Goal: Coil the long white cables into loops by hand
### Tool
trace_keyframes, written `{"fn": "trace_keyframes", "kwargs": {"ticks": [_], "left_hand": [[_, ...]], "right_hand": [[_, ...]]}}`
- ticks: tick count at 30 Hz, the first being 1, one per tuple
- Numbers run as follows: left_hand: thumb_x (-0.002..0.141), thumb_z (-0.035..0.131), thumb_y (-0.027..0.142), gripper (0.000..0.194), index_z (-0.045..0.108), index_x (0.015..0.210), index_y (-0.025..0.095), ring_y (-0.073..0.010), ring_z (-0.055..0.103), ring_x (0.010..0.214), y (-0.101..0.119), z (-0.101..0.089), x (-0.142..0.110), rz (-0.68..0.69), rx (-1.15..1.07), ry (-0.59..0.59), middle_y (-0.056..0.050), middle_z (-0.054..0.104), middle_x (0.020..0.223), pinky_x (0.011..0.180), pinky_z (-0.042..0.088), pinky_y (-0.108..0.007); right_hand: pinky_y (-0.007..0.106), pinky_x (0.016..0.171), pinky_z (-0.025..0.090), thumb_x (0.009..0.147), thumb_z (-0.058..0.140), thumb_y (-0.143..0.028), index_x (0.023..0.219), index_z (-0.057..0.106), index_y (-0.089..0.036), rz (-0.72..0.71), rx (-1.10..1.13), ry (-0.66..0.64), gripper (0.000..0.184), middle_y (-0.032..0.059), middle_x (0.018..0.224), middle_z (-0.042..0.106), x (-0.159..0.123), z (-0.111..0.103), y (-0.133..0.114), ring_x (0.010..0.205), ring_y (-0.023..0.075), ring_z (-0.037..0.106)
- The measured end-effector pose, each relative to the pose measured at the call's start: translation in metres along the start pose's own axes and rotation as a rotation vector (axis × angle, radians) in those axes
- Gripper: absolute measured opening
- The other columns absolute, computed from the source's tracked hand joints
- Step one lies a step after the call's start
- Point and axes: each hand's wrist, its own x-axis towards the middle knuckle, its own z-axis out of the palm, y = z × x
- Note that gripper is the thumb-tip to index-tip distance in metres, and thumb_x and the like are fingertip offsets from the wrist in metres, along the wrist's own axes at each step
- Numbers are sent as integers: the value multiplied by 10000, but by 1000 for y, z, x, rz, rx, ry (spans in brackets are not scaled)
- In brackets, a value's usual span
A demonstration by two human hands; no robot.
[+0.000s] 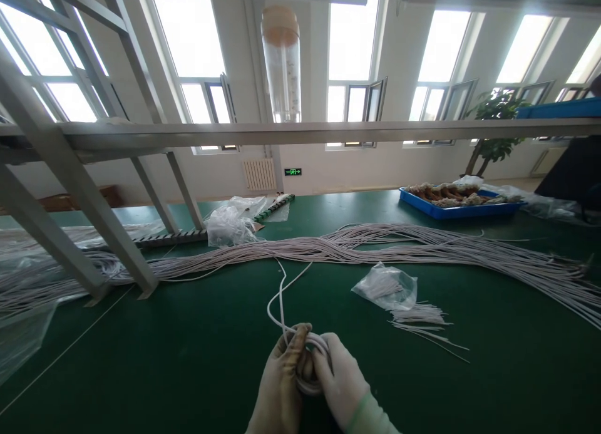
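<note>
Frame legs: grey slanted metal struts (70,190) stand on the green table mat (188,346) at far left, and I see loose clear plastic film (21,334) lying beside them.
Wire bundle: long sheaf of pale pinkish-white wires (328,249) runs across the mat from the left edge to the right edge, well beyond my hands.
Crumpled bag: clear plastic bag (230,224) sits just behind the sheaf, left of centre.
Left hand: my left hand (282,384), in a stained pale glove, is clenched around a small coil of white wire (314,359), thumb pressed on its top.
Coil: it sits between both hands just above the near edge of the mat; its loose end (282,290) loops up towards the sheaf.
Right hand: my right hand (340,381), in a clean white glove with a green cuff, grips the same coil from the other side, touching the left.
Small packet: clear plastic pouch with short white wire pieces (387,287) lies right of my hands, more pieces spilled beside it.
Tray: shallow blue plastic tray (457,210) of brownish parts rests far right, at the back.
</note>
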Motion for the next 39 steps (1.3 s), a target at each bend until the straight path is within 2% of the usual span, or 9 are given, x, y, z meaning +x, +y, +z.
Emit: {"fn": "trace_keyframes", "kwargs": {"ticks": [3, 7, 10, 16, 20, 26, 30, 35, 39], "left_hand": [[919, 699, 238, 110, 731, 1015, 196, -322, 676, 1117, 4, 6, -4, -44, -74, 2, -89, 739, 1024, 1036, 532, -491], [942, 678, 276, 165, 691, 1073, 177, -281, 714, 987, 3, 5, -4, -92, -143, -54, -82, 729, 1027, 952, 571, -462], [932, 695, 290, 241, 677, 1132, 157, -285, 708, 1015, 0, 0, -1, -96, -122, -129, -97, 714, 1081, 944, 570, -444], [847, 783, 224, 324, 678, 1149, 167, -300, 699, 1057, 8, -6, -6, -26, -50, -77, -95, 725, 1047, 1020, 527, -462], [814, 802, 176, 345, 678, 1135, 163, -302, 692, 1082, 11, -8, -5, -29, 18, -69, -98, 729, 1059, 1064, 497, -462], [839, 778, 201, 315, 670, 1129, 140, -342, 656, 1153, 5, -3, -6, -117, -54, -168, -135, 689, 1185, 999, 542, -476], [926, 686, 283, 290, 654, 1177, 143, -324, 677, 1116, 5, 0, -9, -74, -90, -107, -138, 695, 1168, 921, 570, -427], [979, 611, 361, 355, 595, 1281, 175, -301, 717, 1053, 9, -6, -5, -99, -181, -187, -101, 724, 1079, 859, 586, -385], [921, 699, 329, 346, 649, 1225, 173, -324, 708, 1077, 11, -9, -6, -138, -57, -95, -116, 730, 1113, 899, 587, -421]], "right_hand": [[377, 748, 559, 1072, 365, -329, 1011, 577, -220, 102, -97, -37, 246, 95, 956, 713, -1, 2, -6, 868, 262, 716], [432, 759, 523, 1022, 462, -227, 952, 592, -211, 222, -300, -14, 148, 122, 944, 685, -2, 3, -19, 879, 311, 694], [436, 767, 517, 1007, 473, -206, 946, 601, -208, 216, -314, -14, 142, 127, 959, 673, -3, 3, -18, 894, 316, 680], [343, 736, 504, 1034, 474, -450, 974, 601, -210, -140, 309, -112, 278, 34, 864, 622, 1, 3, 12, 801, 222, 624], [335, 715, 485, 995, 522, -557, 930, 598, -195, -74, 519, -179, 376, 16, 842, 575, 3, 5, 18, 765, 199, 561], [367, 716, 538, 1032, 420, -500, 940, 549, -227, 26, 256, -14, 316, 57, 899, 626, -2, 16, 20, 798, 235, 634], [346, 719, 547, 1048, 428, -447, 924, 532, -231, -14, 201, -26, 271, 47, 884, 638, -5, 13, 10, 795, 220, 654], [311, 713, 528, 1063, 379, -547, 984, 566, -207, -134, 271, -92, 396, 35, 876, 626, -5, 7, 1, 794, 195, 626], [308, 668, 498, 1073, 276, -540, 900, 515, -225, -72, 53, 26, 432, 34, 808, 603, -5, 12, 6, 735, 194, 599]]}}
